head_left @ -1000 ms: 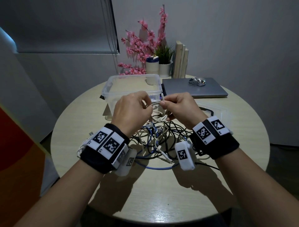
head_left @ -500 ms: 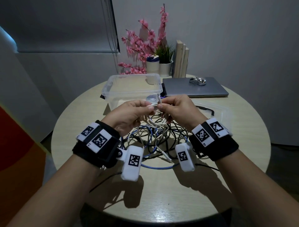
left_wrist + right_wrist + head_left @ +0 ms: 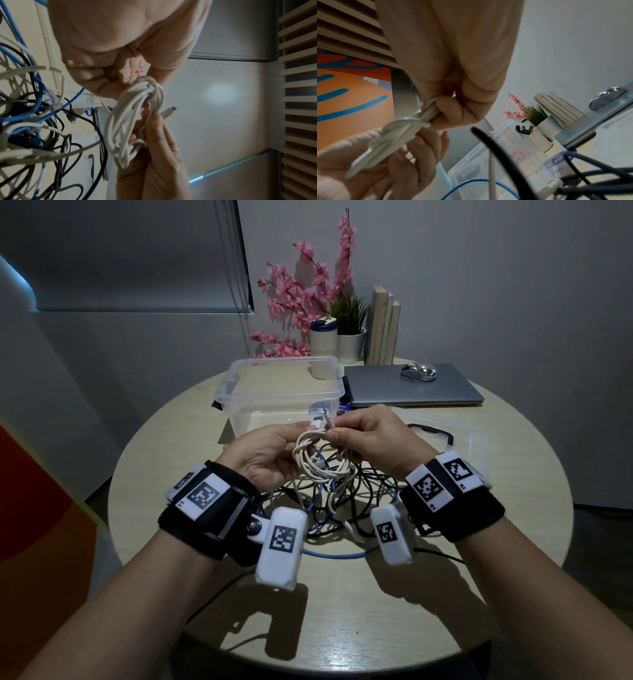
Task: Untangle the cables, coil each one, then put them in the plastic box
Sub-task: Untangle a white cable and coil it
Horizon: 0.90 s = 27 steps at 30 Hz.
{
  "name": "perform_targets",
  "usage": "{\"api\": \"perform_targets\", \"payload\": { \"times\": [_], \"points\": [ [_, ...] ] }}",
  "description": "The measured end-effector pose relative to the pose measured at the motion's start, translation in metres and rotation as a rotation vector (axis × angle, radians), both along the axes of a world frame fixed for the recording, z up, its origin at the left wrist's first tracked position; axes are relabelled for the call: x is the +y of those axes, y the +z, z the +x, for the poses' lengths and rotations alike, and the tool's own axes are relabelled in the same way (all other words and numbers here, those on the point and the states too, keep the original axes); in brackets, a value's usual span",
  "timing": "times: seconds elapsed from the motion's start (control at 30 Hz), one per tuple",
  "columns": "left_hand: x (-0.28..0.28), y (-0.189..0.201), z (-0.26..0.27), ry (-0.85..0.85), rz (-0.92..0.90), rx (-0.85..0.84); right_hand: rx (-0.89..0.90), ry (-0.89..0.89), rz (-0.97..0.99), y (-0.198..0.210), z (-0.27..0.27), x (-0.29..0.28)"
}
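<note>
A white cable [image 3: 317, 460] is wound into a small coil and held above the table between both hands. My left hand [image 3: 301, 436] lies palm up, fingers curled round the coil's left side. My right hand [image 3: 339, 429] pinches the coil's top, where the connector ends [image 3: 325, 416] stick up. In the left wrist view the white coil [image 3: 133, 121] hangs between the two hands, one plug [image 3: 169, 111] poking out. In the right wrist view the coil [image 3: 393, 135] is blurred. A tangle of black, blue and white cables [image 3: 346, 501] lies beneath. The clear plastic box [image 3: 239, 378] stands open behind.
The box's clear lid [image 3: 459, 436] with a black handle lies to the right. A closed grey laptop [image 3: 387, 388] with a mouse [image 3: 419, 371] sits at the back right. Pink flowers [image 3: 301, 292], a potted plant [image 3: 349, 337] and books [image 3: 383, 326] stand at the table's far edge.
My left hand has rolled from knuckles up to palm up and dropped a little. The white coil, hidden between the hands before, now hangs in plain sight.
</note>
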State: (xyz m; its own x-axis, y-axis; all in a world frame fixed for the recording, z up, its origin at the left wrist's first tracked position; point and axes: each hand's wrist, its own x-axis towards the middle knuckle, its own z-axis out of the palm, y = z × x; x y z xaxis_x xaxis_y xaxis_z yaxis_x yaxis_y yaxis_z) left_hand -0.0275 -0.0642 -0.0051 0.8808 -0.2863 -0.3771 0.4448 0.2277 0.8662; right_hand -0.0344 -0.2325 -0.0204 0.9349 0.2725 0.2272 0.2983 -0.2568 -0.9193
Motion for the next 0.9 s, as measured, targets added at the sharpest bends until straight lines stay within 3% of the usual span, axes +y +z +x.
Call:
{"api": "perform_targets", "payload": {
  "times": [0.27, 0.5, 0.7, 0.9],
  "points": [
    [-0.013, -0.012, 0.007, 0.367, -0.148, -0.184, 0.006, 0.039, -0.061, 0.001, 0.0, 0.005],
    [-0.009, -0.019, 0.016, 0.513, -0.287, -0.107, -0.023, 0.074, -0.108, -0.005, -0.004, 0.009],
    [-0.004, -0.017, 0.016, 0.482, -0.3, -0.186, -0.031, -0.018, -0.154, -0.002, 0.0, 0.001],
    [0.0, -0.014, 0.007, 0.249, -0.178, -0.407, 0.091, -0.221, -0.099, -0.004, 0.011, -0.004]
  ]
}}
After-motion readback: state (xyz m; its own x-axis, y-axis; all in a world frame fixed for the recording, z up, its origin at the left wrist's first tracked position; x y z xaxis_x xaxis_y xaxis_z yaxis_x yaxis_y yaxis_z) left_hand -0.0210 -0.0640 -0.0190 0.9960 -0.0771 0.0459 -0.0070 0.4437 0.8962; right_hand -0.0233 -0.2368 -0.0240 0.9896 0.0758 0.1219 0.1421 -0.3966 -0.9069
